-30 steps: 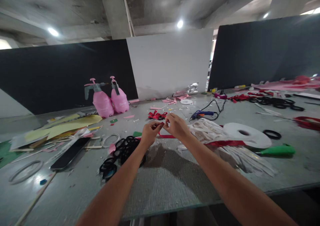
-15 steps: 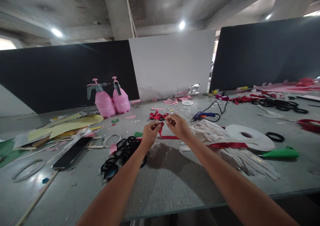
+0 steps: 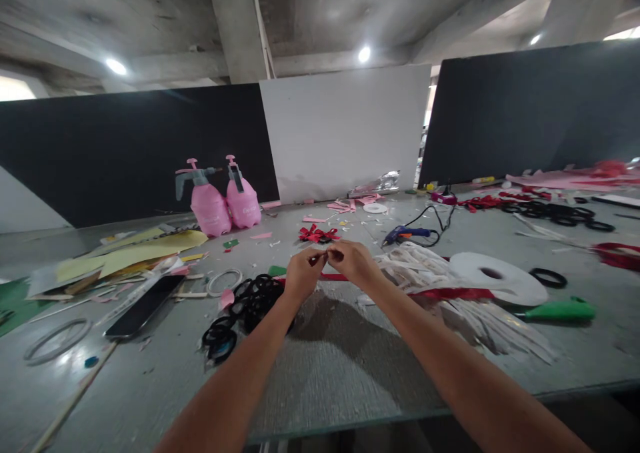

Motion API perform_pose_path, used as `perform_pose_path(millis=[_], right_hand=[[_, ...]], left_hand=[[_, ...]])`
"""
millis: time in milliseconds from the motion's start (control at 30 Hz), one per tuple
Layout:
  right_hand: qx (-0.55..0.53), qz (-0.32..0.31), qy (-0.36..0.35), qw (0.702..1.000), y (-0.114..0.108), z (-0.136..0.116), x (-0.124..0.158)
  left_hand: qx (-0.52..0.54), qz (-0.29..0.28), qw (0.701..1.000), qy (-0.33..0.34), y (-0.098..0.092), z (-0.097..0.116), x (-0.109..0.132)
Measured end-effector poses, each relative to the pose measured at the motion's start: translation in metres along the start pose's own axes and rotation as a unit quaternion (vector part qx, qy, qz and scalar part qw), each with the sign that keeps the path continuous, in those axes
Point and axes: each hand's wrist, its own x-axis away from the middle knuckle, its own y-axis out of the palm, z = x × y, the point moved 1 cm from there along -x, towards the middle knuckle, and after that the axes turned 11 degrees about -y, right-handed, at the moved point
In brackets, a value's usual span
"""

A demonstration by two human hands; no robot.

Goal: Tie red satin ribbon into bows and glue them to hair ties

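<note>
My left hand (image 3: 302, 274) and my right hand (image 3: 353, 262) meet above the grey table (image 3: 325, 366), fingertips pinched together on a thin red ribbon (image 3: 334, 276). The ribbon trails down and to the right along the tabletop under my right wrist. A finished red bow (image 3: 317, 233) lies just beyond my hands. A heap of black rings (image 3: 245, 305) sits left of my left wrist. A pile of white strips (image 3: 420, 266) lies right of my right hand.
Two pink spray bottles (image 3: 225, 203) stand at the back left. A black phone (image 3: 145, 305), yellow paper sheets (image 3: 130, 253), a blue glue gun (image 3: 406, 231), a white tape roll (image 3: 493, 276) and a green tool (image 3: 557, 310) lie around. More black rings and red ribbon lie far right.
My two hands have come closer together and dropped a little, their fingertips now touching over the ribbon. The raised loop of ribbon between them is no longer showing.
</note>
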Motion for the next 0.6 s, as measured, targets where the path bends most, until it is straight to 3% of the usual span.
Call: perform_pose_path(millis=[200,600], right_hand=[[0.031,-0.002,0.027,0.999,0.002,-0.005,-0.002],[-0.052,0.022,0.006,0.998,0.002,0.009,-0.004]], left_hand=[[-0.041,0.009,0.999,0.022,-0.001,0.001,0.003],[0.112,-0.037,0.993,-0.006,0.001,-0.002,-0.005]])
